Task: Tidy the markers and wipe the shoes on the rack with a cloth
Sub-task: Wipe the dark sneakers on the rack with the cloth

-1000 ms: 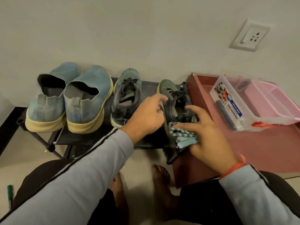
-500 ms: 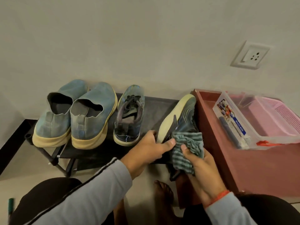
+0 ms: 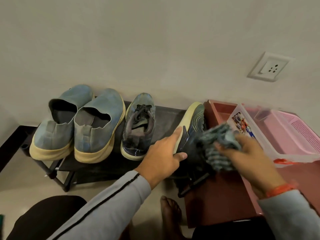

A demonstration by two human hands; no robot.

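Observation:
A dark sneaker [image 3: 193,125] with a pale sole is tipped on its side at the right end of the black shoe rack [image 3: 166,116]. My left hand [image 3: 164,154] grips its heel and sole. My right hand [image 3: 242,153] holds a striped blue-grey cloth [image 3: 216,148], blurred, against the shoe's upper side. Its mate [image 3: 138,127] stands upright mid-rack. Two blue slip-on shoes [image 3: 78,125] sit at the left. A clear marker box [image 3: 245,129] rests on the red stand.
A red low stand [image 3: 223,193] adjoins the rack on the right and carries a pink basket [image 3: 292,134]. A wall socket [image 3: 270,66] is above it. My bare foot [image 3: 170,213] is on the floor below. A green object [image 3: 1,220] lies at the bottom left edge.
The dark sneaker went from standing upright to tipped on its side in my left hand. My right hand with the cloth moved up along the shoe and to the right.

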